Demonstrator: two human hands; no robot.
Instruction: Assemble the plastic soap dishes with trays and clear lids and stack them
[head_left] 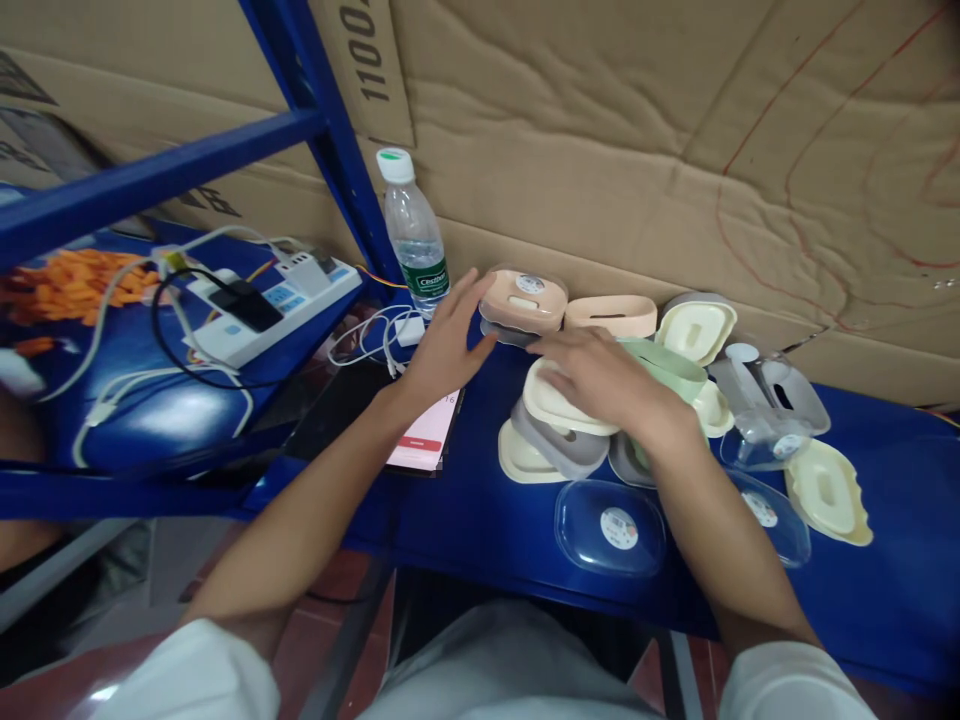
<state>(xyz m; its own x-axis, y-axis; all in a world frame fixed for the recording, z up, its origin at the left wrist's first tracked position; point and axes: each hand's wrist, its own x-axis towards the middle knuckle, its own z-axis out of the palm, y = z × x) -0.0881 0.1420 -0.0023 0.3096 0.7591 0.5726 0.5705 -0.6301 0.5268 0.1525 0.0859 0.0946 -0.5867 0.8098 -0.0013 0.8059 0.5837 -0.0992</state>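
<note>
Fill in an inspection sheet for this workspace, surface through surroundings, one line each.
Surface: blue tabletop, crowded along the back and middle.
Job's things: peach box with clear cover; cream, grey and green plastic parts, some stacked; clear lid with round sticker near the front edge.
Clutter: upright bottle; lit phone; orange pieces on the adjoining surface.
Grippers: bare hands; left hand open by the peach box, contact unclear; right hand at a cream lid, grip unclear.
Cables: white cable near the bottle; power strip with leads at left.
Surroundings: cardboard behind; blue frame at left.
</note>
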